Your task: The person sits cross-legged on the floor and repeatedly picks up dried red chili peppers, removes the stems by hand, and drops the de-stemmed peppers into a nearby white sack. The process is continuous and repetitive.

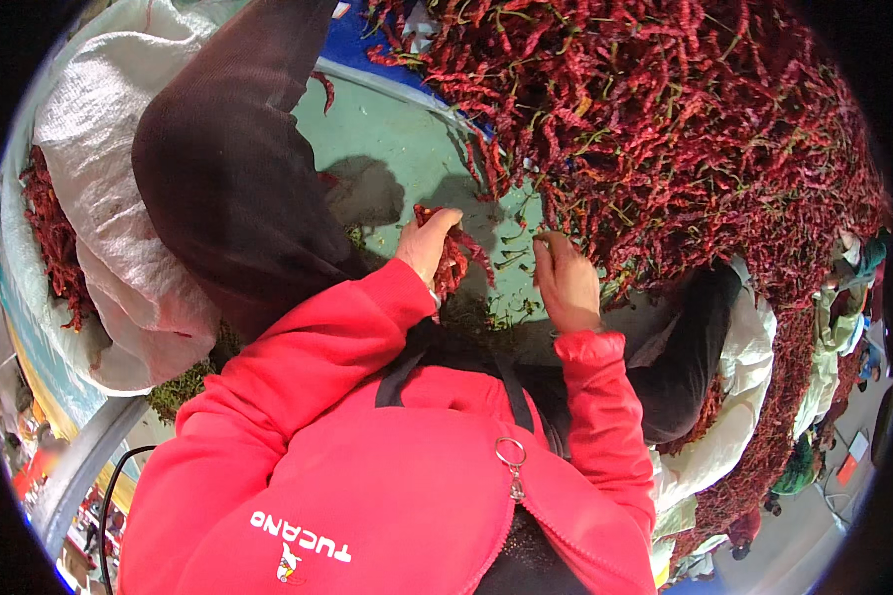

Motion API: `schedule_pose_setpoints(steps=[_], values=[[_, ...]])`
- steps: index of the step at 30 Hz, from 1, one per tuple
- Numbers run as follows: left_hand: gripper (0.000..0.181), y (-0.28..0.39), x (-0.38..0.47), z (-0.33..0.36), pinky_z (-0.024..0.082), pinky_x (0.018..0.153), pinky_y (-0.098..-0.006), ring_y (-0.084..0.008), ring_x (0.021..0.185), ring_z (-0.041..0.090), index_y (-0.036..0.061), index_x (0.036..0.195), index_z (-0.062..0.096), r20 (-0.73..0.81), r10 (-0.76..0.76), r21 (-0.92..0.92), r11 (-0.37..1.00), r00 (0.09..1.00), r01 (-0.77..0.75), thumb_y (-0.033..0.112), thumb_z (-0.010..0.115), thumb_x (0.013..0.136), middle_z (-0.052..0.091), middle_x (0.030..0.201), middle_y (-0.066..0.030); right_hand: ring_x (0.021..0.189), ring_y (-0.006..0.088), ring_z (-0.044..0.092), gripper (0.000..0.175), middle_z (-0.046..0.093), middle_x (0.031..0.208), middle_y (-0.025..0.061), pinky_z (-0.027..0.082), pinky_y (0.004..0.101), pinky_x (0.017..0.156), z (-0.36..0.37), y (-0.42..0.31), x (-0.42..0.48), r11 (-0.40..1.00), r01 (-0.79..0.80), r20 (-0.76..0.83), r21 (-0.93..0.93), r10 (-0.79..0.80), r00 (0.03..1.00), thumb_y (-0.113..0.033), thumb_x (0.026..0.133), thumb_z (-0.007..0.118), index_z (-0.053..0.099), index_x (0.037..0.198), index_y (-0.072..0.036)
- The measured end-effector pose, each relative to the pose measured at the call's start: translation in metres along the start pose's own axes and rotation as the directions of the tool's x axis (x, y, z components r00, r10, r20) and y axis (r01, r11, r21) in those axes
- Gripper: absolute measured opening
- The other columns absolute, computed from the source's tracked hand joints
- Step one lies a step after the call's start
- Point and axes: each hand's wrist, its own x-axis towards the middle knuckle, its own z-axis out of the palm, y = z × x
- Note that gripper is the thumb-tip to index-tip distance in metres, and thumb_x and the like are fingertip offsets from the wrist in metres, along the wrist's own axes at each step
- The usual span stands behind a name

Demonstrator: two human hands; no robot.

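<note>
My left hand (423, 248) is closed around a small bunch of dried red chillies (452, 269), with some hanging out past the thumb. My right hand (568, 284) is to the right of it, apart from the bunch, over the edge of the big chilli heap (640, 134). Its fingers curl downward, and I cannot tell whether anything small is between the fingertips. Several cut-off green stems (512, 256) are scattered on the pale green floor (424, 141) between the two hands. More stem scraps (502, 318) lie in shadow close to my lap.
A white woven sack (111, 186) with chillies (53, 238) inside stands by my left knee. Another pale sack (748, 379) is beside my right leg. A blue sheet (357, 41) shows under the heap's edge. A metal post (89, 461) rises at lower left. People (744, 528) are far right.
</note>
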Motion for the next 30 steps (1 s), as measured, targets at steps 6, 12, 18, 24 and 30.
schedule_pose_setpoints(steps=[6,12,18,24,30], values=[[0.010,-0.013,0.003,0.006,0.046,0.056,-0.0280,-0.0158,0.060,0.057,0.0046,0.076,0.057,0.227,-0.036,-0.111,0.992,0.973,0.063,0.014,0.061,0.078,0.059,0.067,-0.0058,0.077,0.0343,0.057,0.045,0.052,0.098,0.0160,0.048,0.0408,0.064,0.044,-0.037,0.089,0.930,0.037,-0.068,-0.366,-0.066,0.995,-0.037,0.076,0.057,0.046,0.103,-0.003],[0.011,-0.014,0.006,0.012,0.043,0.050,-0.0273,-0.0118,0.054,0.052,0.0056,0.075,0.055,0.126,0.014,-0.118,0.993,0.992,0.001,0.011,0.065,0.075,0.055,0.066,-0.0016,0.079,0.0335,0.055,0.031,0.053,0.091,0.0169,0.045,0.0384,0.067,0.065,0.007,0.096,0.987,0.153,-0.247,0.044,-0.138,0.959,-0.022,0.070,0.063,0.058,0.091,0.000],[0.011,-0.012,0.001,0.021,0.041,0.047,-0.0232,-0.0095,0.052,0.050,0.0057,0.080,0.057,0.084,0.189,-0.036,0.982,0.978,-0.186,0.013,0.064,0.076,0.055,0.065,0.0006,0.082,0.0094,0.053,0.021,0.060,0.088,0.0020,0.042,0.0258,0.071,0.020,0.029,0.063,0.195,-0.280,0.270,0.940,0.077,0.960,-0.014,0.080,0.059,0.059,0.098,-0.003],[0.012,-0.015,0.002,0.027,0.040,0.048,-0.0224,-0.0076,0.053,0.050,0.0043,0.084,0.060,0.225,0.273,0.144,0.940,0.935,-0.309,0.015,0.062,0.078,0.055,0.066,0.0018,0.080,0.0129,0.057,0.023,0.060,0.089,0.0050,0.046,0.0257,0.069,0.007,0.017,0.026,0.070,-0.192,0.192,0.979,0.007,0.981,-0.008,0.079,0.060,0.053,0.100,-0.002],[0.013,-0.022,0.009,0.023,0.038,0.051,-0.0200,-0.0036,0.058,0.047,0.0035,0.083,0.060,0.406,0.352,0.371,0.780,0.844,-0.504,0.016,0.062,0.079,0.055,0.068,0.0048,0.063,0.0085,0.052,0.024,0.057,0.074,0.0015,0.043,0.0213,0.059,0.024,-0.005,-0.010,0.652,0.013,-0.010,0.758,-0.008,1.000,-0.005,0.076,0.062,0.049,0.096,-0.001]])
